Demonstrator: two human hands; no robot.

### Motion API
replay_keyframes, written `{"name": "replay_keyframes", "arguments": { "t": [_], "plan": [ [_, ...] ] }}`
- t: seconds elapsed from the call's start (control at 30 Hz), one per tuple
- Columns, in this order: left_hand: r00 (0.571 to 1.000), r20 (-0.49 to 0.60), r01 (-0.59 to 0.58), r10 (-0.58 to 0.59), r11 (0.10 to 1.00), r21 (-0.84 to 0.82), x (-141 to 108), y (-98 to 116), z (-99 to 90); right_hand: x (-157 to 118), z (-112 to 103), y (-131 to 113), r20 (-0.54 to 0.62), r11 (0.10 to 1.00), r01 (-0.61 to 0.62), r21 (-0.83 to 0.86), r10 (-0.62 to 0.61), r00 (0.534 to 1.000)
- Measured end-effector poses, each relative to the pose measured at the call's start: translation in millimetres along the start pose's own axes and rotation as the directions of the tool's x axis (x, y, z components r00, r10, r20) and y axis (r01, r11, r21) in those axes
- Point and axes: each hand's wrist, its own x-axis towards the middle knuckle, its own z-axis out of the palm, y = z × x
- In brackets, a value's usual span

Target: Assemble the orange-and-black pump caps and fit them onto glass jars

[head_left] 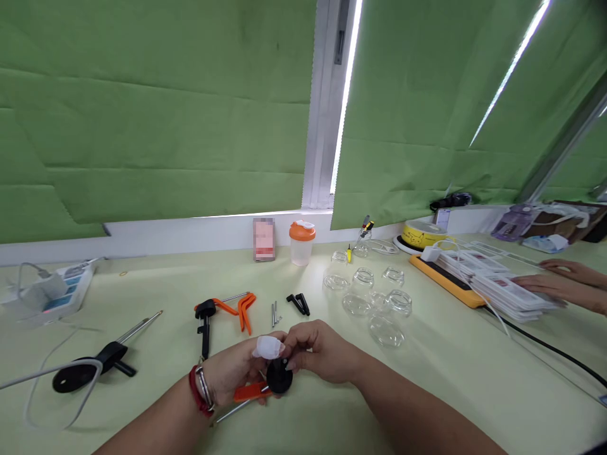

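My left hand (237, 373) grips a black-and-orange tool (279, 377) with a round black head, an orange handle and a thin metal rod pointing to the lower left. A white cover wraps one fingertip of this hand. At the top of the black head, my right hand (322, 354) is closed in a pinch; what lies between its fingertips is hidden. Just beyond my hands are small metal pins (274, 314) and two black angled pieces (298, 304). To their left lies a similar black tool (205, 313) beside orange handle pieces (245, 311).
Another black tool with a rod (111, 357) and a white cable (52, 373) lie left, near a power strip (71, 294). An orange-lidded cup (302, 243) stands at the back. Several clear glass jars (363, 291) stand right, before an orange-edged strip (446, 281). Another person's hands (545, 287) touch white cases.
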Motion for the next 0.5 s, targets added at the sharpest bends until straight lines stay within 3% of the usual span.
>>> {"name": "replay_keyframes", "arguments": {
  "t": [0.5],
  "plan": [
    [1.0, -0.008, 0.001, -0.002, 1.0, -0.02, 1.2, -1.0, -0.9, 1.5, 1.2, -0.5, -0.016, 1.0, 0.027, -0.004, -0.027, 1.0]
  ]
}}
